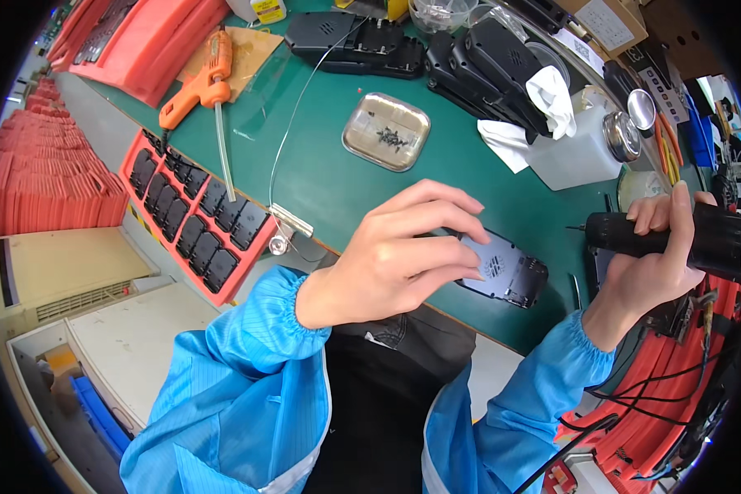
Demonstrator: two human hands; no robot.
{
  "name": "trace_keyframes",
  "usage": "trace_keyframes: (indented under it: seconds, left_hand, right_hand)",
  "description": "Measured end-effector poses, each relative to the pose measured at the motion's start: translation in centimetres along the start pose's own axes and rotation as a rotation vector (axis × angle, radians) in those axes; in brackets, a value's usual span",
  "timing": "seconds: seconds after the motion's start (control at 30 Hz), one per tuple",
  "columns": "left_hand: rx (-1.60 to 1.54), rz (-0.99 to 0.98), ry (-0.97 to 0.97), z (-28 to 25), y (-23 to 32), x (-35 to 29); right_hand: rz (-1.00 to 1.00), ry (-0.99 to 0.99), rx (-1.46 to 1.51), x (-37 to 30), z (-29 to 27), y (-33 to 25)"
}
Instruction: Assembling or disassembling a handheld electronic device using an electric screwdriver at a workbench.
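My left hand (407,247) is open, its curved fingers apart, over the near end of a black and grey handheld device housing (502,267). The housing lies flat on the green bench mat and shows a round speaker grille and a battery recess; my fingers hide its left end. In my right hand (654,263) is a black electric screwdriver (626,234), held sideways with its thin bit pointing left, apart from the housing. Beyond the hands stands a small metal tray (387,132) with a little pile of dark screws in it.
A red tray (202,210) of black parts hangs at the bench's left edge. Behind lie an orange glue gun (210,78) and stacked black housings (354,45). At the right stand a white bottle (576,156) with a metal cap and red bins (675,387) with black cables.
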State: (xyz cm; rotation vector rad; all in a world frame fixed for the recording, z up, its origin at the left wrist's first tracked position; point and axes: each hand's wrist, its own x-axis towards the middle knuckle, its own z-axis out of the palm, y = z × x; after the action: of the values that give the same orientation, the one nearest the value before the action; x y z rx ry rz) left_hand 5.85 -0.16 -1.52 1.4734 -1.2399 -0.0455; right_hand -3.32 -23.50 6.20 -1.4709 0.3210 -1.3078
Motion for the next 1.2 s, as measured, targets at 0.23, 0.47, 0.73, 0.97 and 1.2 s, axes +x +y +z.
trace_keyframes:
  seconds: [0.23, 0.47, 0.73, 0.97, 1.2]
  left_hand:
    - [0.172, -0.021, 0.027, -3.6, 1.5, 1.7]
    - [0.698, -0.021, 0.034, -7.9, -0.5, 3.8]
    - [0.698, -0.114, -0.036, -6.3, -0.3, 3.1]
    - [0.382, -0.067, -0.325, -1.5, 2.7, 2.0]
    - [0.315, -0.076, -0.371, -0.3, 2.1, 2.0]
  right_hand:
    - [-0.019, -0.002, 0.001, -0.3, 0.0, -0.2]
    - [-0.047, -0.031, 0.021, -0.5, 0.2, -0.6]
    - [-0.063, 0.025, 0.083, -0.4, 0.1, -0.5]
    - [-0.156, 0.130, -0.218, 0.8, -0.3, 2.1]
    - [-0.237, 0.163, -0.569, -1.3, -0.8, 0.3]
